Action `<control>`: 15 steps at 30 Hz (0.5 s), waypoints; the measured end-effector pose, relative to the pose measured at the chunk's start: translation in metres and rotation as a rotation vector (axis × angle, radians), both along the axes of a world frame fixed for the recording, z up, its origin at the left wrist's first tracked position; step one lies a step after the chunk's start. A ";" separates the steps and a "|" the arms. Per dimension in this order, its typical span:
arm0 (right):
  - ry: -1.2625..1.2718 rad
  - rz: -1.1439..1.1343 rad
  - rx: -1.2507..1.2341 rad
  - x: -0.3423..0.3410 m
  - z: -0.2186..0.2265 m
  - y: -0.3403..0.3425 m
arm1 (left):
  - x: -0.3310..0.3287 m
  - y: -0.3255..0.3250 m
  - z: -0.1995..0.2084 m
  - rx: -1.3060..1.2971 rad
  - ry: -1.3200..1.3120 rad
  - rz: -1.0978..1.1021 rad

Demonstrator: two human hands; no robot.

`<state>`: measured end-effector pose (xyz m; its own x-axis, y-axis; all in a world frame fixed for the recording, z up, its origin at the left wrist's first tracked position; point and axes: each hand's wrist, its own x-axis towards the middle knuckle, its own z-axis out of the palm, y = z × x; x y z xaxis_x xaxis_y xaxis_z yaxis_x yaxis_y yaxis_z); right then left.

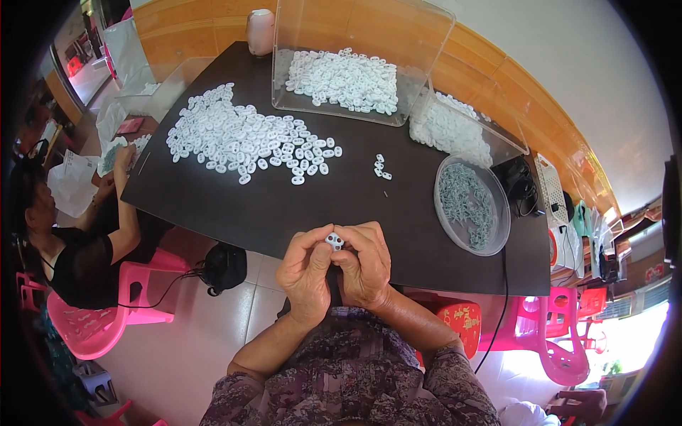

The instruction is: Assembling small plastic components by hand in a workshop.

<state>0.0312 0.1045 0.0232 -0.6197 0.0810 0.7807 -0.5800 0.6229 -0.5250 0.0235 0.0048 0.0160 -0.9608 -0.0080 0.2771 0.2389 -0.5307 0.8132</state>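
Observation:
A small white plastic piece with dark holes (334, 241) is pinched between the fingertips of both my hands, just past the near edge of the dark table. My left hand (304, 275) is closed on its left side, thumb and forefinger pressed to it. On its right side my right hand (365, 264) grips it the same way. I cannot tell whether it is one piece or two set together. Farther off, a few loose white oval pieces (379, 172) lie on the table. A large heap of white two-holed oval pieces (241, 135) spreads over the far left.
Clear bins (426, 42) with more white pieces stand at the back. A round clear tub (501, 206) of tangled grey-green bits sits at right, with a black cable (506, 284) hanging nearby. At left another person (78, 248) sits on a pink chair (89, 334), handling similar bits.

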 end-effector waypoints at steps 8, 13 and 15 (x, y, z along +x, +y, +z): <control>0.052 -0.024 0.037 -0.004 -0.002 -0.003 | 0.001 0.006 -0.003 -0.018 0.046 0.090; 0.067 -0.035 0.045 -0.006 -0.004 -0.005 | 0.001 0.006 -0.006 -0.033 0.051 0.113; 0.065 -0.040 0.034 -0.005 -0.005 -0.005 | -0.001 0.003 -0.010 -0.111 0.121 0.111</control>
